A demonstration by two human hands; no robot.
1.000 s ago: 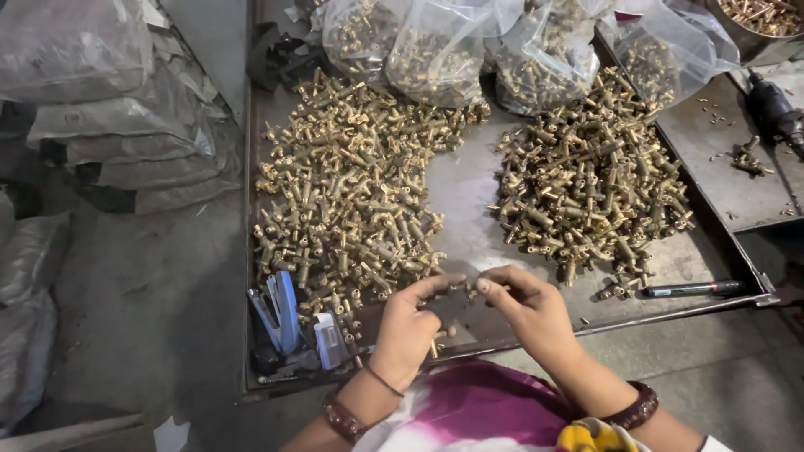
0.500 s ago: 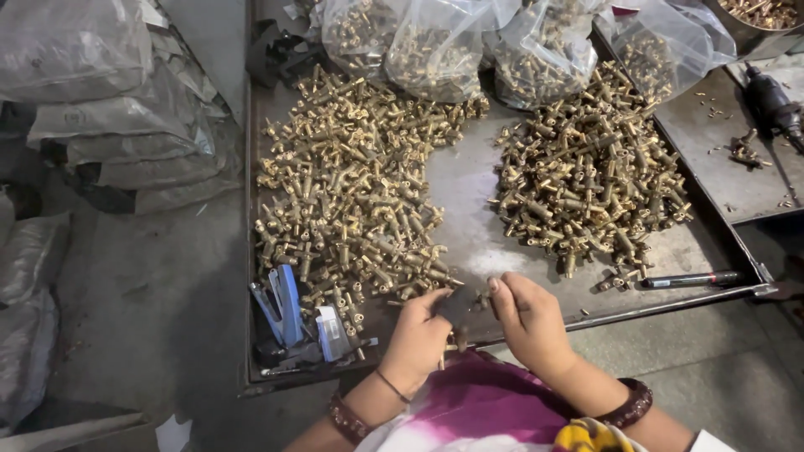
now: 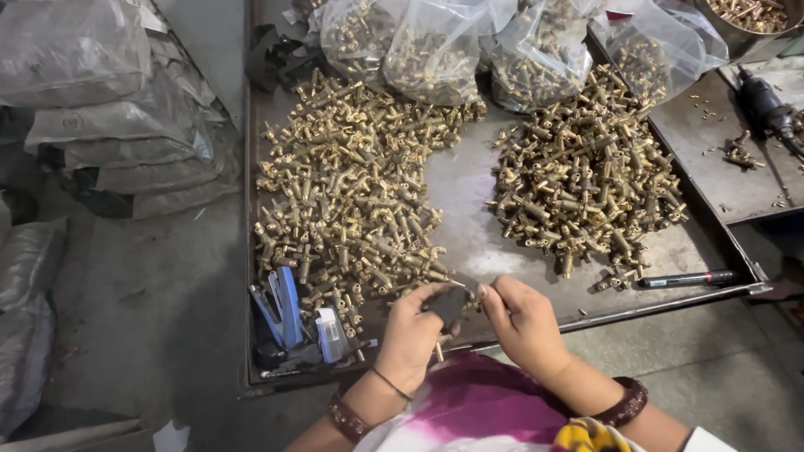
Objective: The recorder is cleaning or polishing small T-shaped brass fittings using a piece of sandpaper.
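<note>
Left hand [image 3: 412,331] pinching small dark piece [image 3: 450,303] at tray [image 3: 469,197] front edge. Right hand [image 3: 523,322] pinching tiny part beside it, touching. Two big brass fitting piles [image 3: 352,201] [image 3: 586,176] waiting, likely lots left. Bags [image 3: 435,46] behind, full.

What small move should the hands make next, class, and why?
Probably the right hand should press its small part into the dark piece pinched by the left hand: both hands meet at the tray's near edge, fingertips almost touching, between the two brass heaps.

clear plastic bags [image 3: 435,50] of brass parts along tray's far edge; grey sacks [image 3: 100,100] stacked left.
</note>
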